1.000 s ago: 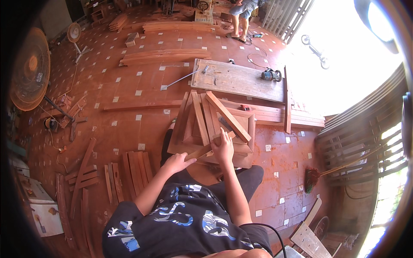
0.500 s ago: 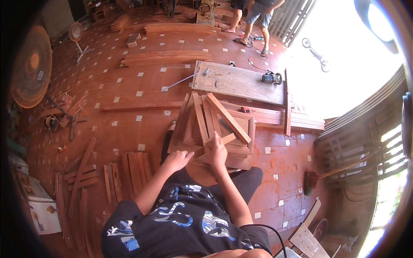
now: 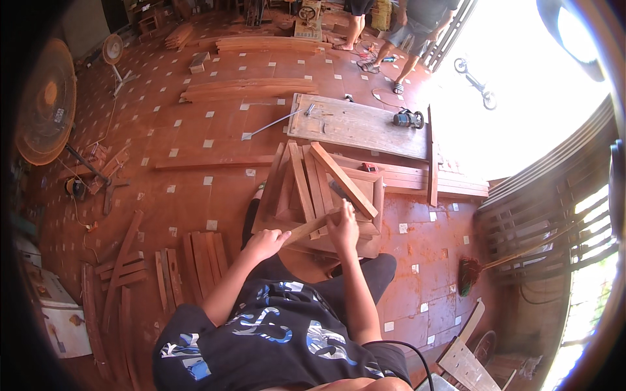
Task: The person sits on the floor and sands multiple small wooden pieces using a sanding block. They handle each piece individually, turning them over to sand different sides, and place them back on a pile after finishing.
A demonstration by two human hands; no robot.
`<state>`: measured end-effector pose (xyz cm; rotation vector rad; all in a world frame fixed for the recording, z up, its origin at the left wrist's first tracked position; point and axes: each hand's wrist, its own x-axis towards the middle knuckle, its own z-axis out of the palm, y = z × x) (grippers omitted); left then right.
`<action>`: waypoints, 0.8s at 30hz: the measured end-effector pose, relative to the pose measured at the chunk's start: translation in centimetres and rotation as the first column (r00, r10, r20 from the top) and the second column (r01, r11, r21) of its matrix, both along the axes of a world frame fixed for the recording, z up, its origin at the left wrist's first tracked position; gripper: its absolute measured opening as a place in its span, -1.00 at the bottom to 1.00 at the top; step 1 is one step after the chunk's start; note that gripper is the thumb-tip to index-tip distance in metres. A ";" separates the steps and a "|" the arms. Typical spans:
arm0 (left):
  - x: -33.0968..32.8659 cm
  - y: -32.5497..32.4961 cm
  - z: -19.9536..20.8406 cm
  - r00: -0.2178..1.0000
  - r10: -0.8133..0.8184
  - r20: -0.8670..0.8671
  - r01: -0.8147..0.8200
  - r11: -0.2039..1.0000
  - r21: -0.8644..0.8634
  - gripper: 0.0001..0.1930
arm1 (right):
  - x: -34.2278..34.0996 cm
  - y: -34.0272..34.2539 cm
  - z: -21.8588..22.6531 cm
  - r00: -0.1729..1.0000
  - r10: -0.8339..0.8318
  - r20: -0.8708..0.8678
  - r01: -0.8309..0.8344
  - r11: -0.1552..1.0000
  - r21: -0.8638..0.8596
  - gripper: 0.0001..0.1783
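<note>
A short wooden strip point(image 3: 308, 229) lies slantwise before my lap, over a stack of wooden panels point(image 3: 266, 210). My left hand point(image 3: 265, 245) is closed around its near left end. Toward the other end my right hand point(image 3: 343, 229) is wrapped over the strip with its fingers curled. Whether a small thing sits under those fingers cannot be made out. Just beyond, two longer strips, one at left point(image 3: 299, 182) and one at right point(image 3: 344, 181), rest on the panels. A dark tool point(image 3: 338, 189), partly hidden, lies beneath the right one.
A board point(image 3: 352, 127) with a power tool point(image 3: 408, 118) on it lies ahead. Timber pieces point(image 3: 207, 257) are on the tiled floor at left, near a standing fan point(image 3: 47, 101). A broom point(image 3: 468, 270) is at right. Two people stand at the far side, one a person in shorts point(image 3: 417, 39).
My right hand has slid right along the strip to its far end, baring the middle. My left hand keeps its grip. A person at the far side has shifted stance.
</note>
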<state>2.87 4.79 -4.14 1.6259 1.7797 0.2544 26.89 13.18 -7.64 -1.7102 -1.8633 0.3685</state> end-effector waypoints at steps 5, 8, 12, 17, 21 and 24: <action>0.6 0.2 0.9 0.999 -0.025 -0.025 0.025 1.000 -0.004 -0.37 | 2.9 1.7 -0.9 0.983 -0.150 -0.105 0.142 0.987 -0.076 -0.13; 0.3 0.2 0.6 0.998 -0.041 -0.040 0.042 0.999 0.008 -0.37 | 1.2 1.2 -0.9 0.987 -0.162 0.001 0.161 0.983 0.092 -0.16; 0.6 -0.2 -0.6 0.999 -0.034 0.001 0.034 0.999 0.007 -0.37 | 0.3 0.2 -0.8 0.995 -0.098 0.003 0.098 0.993 0.068 -0.18; 0.7 -0.5 -2.0 0.999 -0.017 0.033 0.014 0.997 0.071 -0.35 | -2.4 -2.4 0.4 0.992 0.127 -0.021 -0.124 0.985 0.120 -0.16; 0.4 -0.3 -2.0 0.999 -0.010 0.046 0.006 0.997 0.077 -0.36 | -3.2 -2.8 1.6 0.978 0.202 -0.057 -0.202 0.979 0.012 -0.20; 0.5 -0.2 -1.4 0.999 -0.028 0.025 0.025 0.995 0.093 -0.37 | -2.2 -2.4 1.5 0.974 0.189 -0.127 -0.188 0.982 0.018 -0.20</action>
